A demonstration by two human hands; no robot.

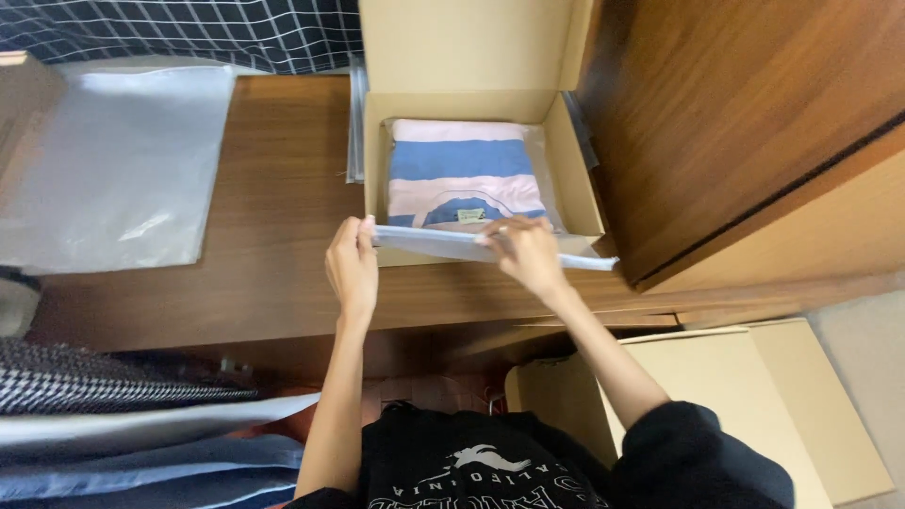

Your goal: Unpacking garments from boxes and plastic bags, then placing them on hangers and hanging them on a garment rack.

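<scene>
An open cardboard box (575, 179) sits on a wooden table (273, 188). Inside it lies a folded garment with blue and pale pink stripes (462, 170), wrapped in a clear plastic bag. The bag's loose flap (434, 241) hangs over the box's near wall. My left hand (352, 267) pinches the left end of that flap. My right hand (524, 251) grips the flap further right, at the box's near edge.
A stack of clear plastic bags (113, 160) lies on the table's left. The box lid (462, 42) stands up at the back. A wooden cabinet (754, 123) is close on the right. Flat cardboard boxes (754, 396) sit below right; folded clothes (113, 434) below left.
</scene>
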